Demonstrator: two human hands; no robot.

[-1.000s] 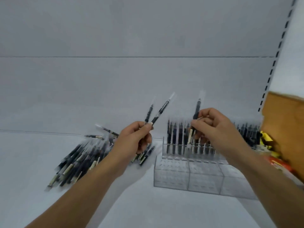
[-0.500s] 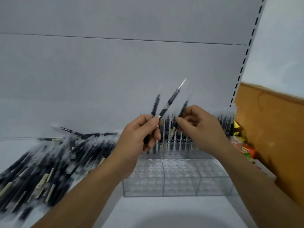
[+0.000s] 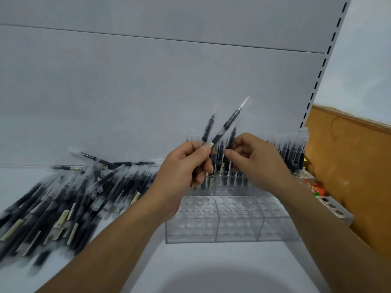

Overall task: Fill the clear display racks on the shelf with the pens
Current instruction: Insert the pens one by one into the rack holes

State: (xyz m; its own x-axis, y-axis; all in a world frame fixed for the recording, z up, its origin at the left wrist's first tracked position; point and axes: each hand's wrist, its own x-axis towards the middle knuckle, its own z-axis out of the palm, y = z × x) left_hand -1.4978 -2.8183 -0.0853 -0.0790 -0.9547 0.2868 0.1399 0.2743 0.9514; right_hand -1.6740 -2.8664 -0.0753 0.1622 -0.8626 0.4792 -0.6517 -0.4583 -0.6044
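**Left hand** [image 3: 184, 170]: thumb [image 3: 205, 150] pressed against curled fingers, closed round the lower barrels of a pair of black pens with clear caps [image 3: 228, 123]. The pair fans upward and to the right, tips up and spread in a narrow V. The forearm enters from the lower left, with the wrist bent slightly upward.

**Right hand** [image 3: 258, 163]: thumb and forefinger tips [image 3: 228, 152] pinch a third black pen [image 3: 232, 136], held steeply with its tip up, just beside the pair. The remaining fingers are curled loosely under the palm. The forearm enters from the lower right. The two hands sit close together, raised in front of the rack's rear tier.

**Clear acrylic stepped display rack** [image 3: 232, 220]: stands on the white shelf [image 3: 232, 259] against the grey back panel [image 3: 148, 92]. Its low front tier shows rows of round holes across three sections. The higher rear tier is partly hidden by the hands.

**Upright black pens in the rack** [image 3: 294, 151]: packed in rows on the rear tier, caps up.

**Heap of loose black pens** [image 3: 74, 197]: lies flat on the shelf to the left of the rack, blurred, with pale label strips on many barrels.

**Surroundings, right side:**
- slotted metal upright [image 3: 325, 60]
- brown board [image 3: 349, 166]
- red-and-green packet [image 3: 317, 189], wedged between rack and board
- small clear block with brownish holes [image 3: 334, 208], just right of the rack
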